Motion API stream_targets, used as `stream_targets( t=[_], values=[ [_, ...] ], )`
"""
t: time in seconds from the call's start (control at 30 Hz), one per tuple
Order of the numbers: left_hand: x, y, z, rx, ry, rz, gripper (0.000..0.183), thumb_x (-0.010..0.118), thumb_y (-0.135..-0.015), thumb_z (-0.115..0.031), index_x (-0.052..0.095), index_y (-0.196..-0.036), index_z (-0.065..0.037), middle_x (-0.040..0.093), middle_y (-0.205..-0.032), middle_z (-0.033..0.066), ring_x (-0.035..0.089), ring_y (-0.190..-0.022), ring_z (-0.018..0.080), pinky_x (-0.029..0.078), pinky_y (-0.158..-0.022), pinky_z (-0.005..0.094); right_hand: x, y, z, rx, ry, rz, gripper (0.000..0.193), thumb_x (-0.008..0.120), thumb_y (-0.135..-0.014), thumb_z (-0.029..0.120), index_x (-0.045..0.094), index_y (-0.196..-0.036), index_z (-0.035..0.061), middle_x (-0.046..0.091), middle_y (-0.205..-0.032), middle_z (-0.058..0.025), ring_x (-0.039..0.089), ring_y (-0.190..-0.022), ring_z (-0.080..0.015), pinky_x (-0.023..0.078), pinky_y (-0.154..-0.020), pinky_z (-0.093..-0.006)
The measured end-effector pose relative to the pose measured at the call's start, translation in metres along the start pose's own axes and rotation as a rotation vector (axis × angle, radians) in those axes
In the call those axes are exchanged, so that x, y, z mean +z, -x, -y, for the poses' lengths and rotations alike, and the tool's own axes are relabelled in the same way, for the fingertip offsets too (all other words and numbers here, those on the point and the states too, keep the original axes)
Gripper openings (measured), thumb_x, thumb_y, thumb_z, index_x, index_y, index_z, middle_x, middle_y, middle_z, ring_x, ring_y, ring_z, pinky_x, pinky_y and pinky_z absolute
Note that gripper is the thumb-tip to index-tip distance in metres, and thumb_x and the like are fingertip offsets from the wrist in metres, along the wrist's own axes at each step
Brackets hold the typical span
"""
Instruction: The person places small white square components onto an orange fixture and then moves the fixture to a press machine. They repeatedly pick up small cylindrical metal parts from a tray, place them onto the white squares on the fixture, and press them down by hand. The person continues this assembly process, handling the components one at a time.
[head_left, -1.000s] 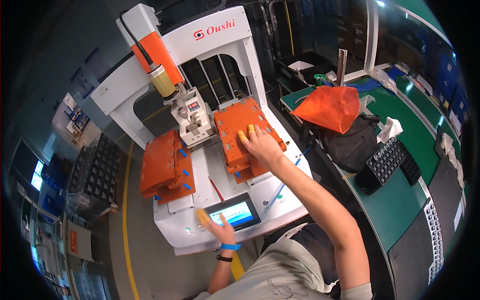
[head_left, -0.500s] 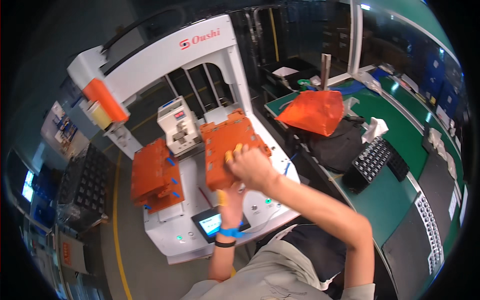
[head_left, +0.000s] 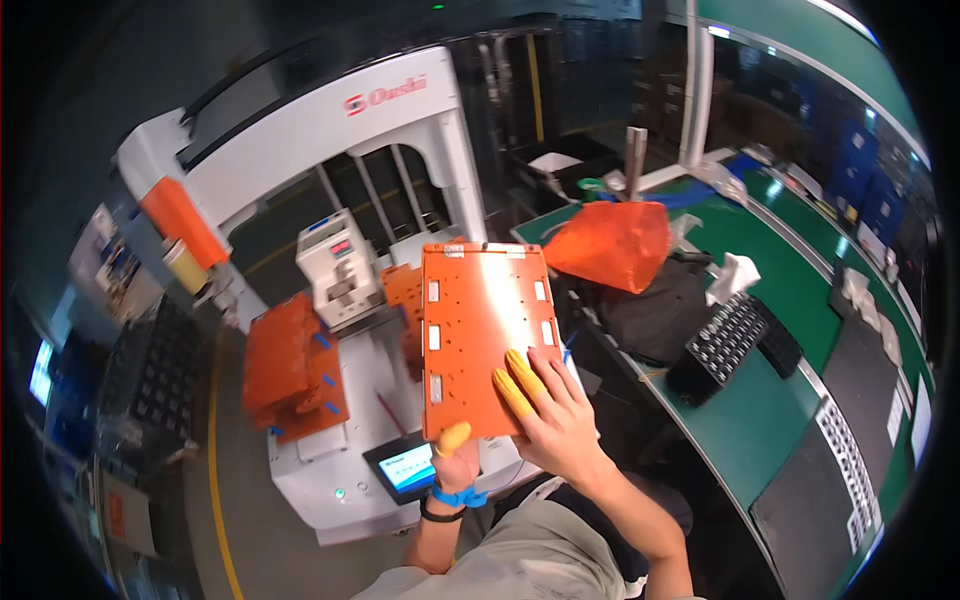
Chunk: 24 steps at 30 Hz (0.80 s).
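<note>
An orange rectangular panel (head_left: 470, 340) with small holes and pale slots along its sides is lifted and tilted in front of me. My left hand (head_left: 457, 462) grips its lower left corner, the yellow-sleeved thumb on the face and the other fingers hidden behind. Stretched flat, the fingers of my right hand (head_left: 550, 415) lie on the panel's lower right part, two in yellow finger cots; its thumb cannot be made out. Behind the panel, an orange fixture (head_left: 403, 300) partly shows on the white machine (head_left: 320, 480). A blue band (head_left: 458, 496) circles my left wrist.
Left on the machine sits another orange fixture (head_left: 290, 375) with blue pegs, beside a white boxy unit (head_left: 340, 265). A lit screen (head_left: 408, 468) is at the front. On the green bench (head_left: 715, 435) lie an orange bag (head_left: 612, 245), a dark bag (head_left: 655, 320) and black trays (head_left: 728, 345).
The panel has come up off the fixture area toward me and now faces me. My right hand has moved right and down, its fingers spreading on the panel; my left hand holds the corner.
</note>
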<state>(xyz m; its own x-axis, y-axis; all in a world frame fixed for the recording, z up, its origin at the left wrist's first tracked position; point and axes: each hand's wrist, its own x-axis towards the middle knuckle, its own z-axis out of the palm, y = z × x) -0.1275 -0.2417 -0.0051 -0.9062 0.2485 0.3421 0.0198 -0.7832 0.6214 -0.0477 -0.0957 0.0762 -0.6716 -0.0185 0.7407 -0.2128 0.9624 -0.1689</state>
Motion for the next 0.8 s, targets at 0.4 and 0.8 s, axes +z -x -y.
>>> stream_targets(
  t=[0.4,0.8],
  values=[
    [0.076,0.064,0.089,-0.53,-0.275,0.889,0.065,0.076,-0.079,-0.027,0.053,-0.135,-0.003,0.061,-0.128,0.0096,0.059,-0.112,0.0209,0.046,-0.1,0.0369,-0.095,0.178,-0.029,0.296,0.708,-0.582,0.03,0.078,-0.078,0.013,0.075,-0.108,0.0162,0.074,-0.114,-0.0072,0.068,-0.116,-0.0321,0.05,-0.105,-0.0464],
    [0.118,0.14,0.196,-1.169,0.232,0.689,0.044,0.067,-0.089,-0.004,0.052,-0.131,-0.003,0.059,-0.133,0.0122,0.059,-0.123,0.0222,0.048,-0.106,0.0394,-0.143,0.247,-0.007,0.92,0.8,-0.281,0.059,0.073,-0.066,0.01,0.071,-0.125,0.0099,0.066,-0.134,-0.0096,0.059,-0.129,-0.0323,0.047,-0.109,-0.0458]
  ],
)
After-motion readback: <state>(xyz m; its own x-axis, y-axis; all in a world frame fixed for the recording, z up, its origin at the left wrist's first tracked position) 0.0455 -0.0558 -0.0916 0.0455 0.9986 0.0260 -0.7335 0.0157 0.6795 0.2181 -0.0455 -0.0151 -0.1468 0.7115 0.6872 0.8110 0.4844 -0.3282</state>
